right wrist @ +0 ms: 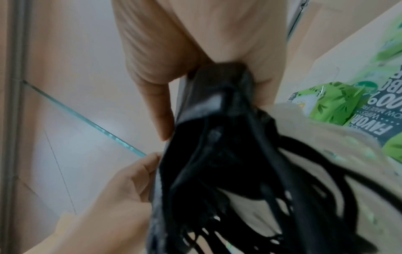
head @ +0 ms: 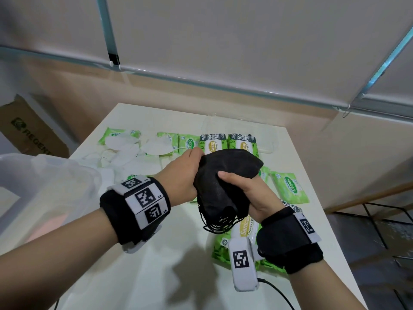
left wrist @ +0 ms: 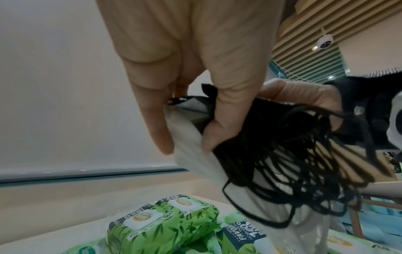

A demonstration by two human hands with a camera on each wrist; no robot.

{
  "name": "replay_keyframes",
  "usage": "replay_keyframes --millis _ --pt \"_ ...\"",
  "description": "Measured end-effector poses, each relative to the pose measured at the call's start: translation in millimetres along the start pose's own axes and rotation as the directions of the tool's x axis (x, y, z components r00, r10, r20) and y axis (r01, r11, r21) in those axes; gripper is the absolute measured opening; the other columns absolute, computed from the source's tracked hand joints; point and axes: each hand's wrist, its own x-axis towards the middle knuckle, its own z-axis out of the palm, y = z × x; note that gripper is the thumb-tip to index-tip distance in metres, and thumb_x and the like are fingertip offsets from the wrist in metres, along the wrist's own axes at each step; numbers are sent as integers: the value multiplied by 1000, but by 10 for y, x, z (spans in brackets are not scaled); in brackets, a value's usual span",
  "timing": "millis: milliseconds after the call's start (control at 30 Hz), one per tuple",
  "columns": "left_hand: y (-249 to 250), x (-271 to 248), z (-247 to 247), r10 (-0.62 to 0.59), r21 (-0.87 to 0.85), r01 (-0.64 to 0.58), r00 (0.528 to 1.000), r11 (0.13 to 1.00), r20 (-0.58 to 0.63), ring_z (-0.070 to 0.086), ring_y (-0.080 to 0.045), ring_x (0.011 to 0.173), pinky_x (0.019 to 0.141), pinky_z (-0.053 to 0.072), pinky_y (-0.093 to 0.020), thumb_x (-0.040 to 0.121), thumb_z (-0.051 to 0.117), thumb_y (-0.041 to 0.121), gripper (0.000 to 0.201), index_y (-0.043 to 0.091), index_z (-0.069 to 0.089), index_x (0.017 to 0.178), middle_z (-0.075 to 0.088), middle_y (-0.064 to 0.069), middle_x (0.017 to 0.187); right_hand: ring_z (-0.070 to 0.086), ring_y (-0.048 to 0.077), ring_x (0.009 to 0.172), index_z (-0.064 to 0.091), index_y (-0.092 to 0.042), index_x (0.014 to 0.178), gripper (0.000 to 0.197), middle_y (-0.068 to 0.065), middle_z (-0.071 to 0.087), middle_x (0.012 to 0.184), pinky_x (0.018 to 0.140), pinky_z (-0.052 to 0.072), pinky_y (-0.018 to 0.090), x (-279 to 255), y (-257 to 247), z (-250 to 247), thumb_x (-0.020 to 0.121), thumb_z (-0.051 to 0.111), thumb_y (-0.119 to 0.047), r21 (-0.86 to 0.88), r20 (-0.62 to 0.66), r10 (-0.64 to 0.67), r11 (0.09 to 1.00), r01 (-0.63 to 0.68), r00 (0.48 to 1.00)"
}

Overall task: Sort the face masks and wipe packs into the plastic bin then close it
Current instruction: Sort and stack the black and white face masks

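stack of black face masks (head: 225,175) held above the white table (head: 143,265), gripped from both sides: left hand (head: 181,175) curled round its left edge, right hand (head: 248,193) clasped on its lower right, thumb on top; ear loops (head: 220,222) hang below. green wipe packs (head: 289,186) and white masks (head: 120,146) lie on the table beyond the stack; clear plastic bin (head: 44,175) stands left of it

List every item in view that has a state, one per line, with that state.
Stack of black face masks: lifted above the table, gripped by both hands, ear loops dangling.
Left hand: grips the stack's side.
Right hand: grips the stack, thumb on top.
White face masks: loose on the table.
Green wipe packs: lying on the table, unsorted.
Clear plastic bin: open.
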Motion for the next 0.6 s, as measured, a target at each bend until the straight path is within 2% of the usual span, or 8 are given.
replay_keyframes --millis 67,133,233,267,333,433,500,600 --pt "25 -10 -19 10 -63 -10 1000 998 3 52 -22 89 74 45 -33 76 62 -1 53 8 38 122 51 -5 105 64 33 105 62 3 116 42 21 67 114 88 54 38 15 3 -11 76 68 -8 21 -28 1 1000 -1 1000" --pt "4 -21 -41 15 -123 -12 1000 992 23 55 -19 88 76 46 -31 73 65 -3 69 14 32 133 55 -1 104 65 34 101 62 5 116 43 24 65 115 84 55 37 12 -6 -43 75 68 -7 65 -32 26 998 -23 999" --pt "-56 -13 -83 -53 -160 62 997 985 59 61 -25 79 75 53 -44 68 61 -9 84 24 25 137 63 -13 91 67 30 93 62 7 115 50 24 65 113 82 56 36 -9 -36 -106 69 68 -11 151 -36 71 986 -65 997" --pt "-58 -5 -84 -79 -159 89 995 983 69 63 -25 78 74 54 -44 69 59 -9 83 23 25 137 64 -13 87 67 29 91 61 7 115 51 24 65 113 81 56 35 -10 -39 -120 67 68 -10 175 -38 75 982 -67 996" --pt "-35 10 -62 -98 -143 109 992 984 77 64 -23 78 71 53 -35 74 59 -6 73 17 29 137 66 -11 86 68 29 91 62 7 116 53 23 66 113 79 58 33 -12 -31 -110 66 69 -7 196 -27 84 978 -77 996" --pt "29 16 -31 -86 -163 93 995 982 48 61 -23 90 72 44 -25 79 67 9 62 12 36 132 65 -10 100 69 29 91 64 6 113 51 22 68 110 76 58 33 -12 17 -63 64 69 -5 183 0 129 975 -127 992" --pt "51 20 -11 -77 -183 85 996 979 51 61 -24 96 74 44 -25 78 70 14 59 12 39 128 65 -9 105 69 29 91 65 5 112 50 22 68 109 76 58 34 -14 32 -52 64 70 -7 181 12 155 971 -155 988" --pt "41 5 -11 -45 -153 61 993 986 107 61 -23 92 69 43 -24 76 70 10 58 14 41 127 65 -7 99 69 29 90 66 3 108 47 22 69 107 78 58 35 -5 23 -67 64 71 -10 200 -16 162 967 -156 987"
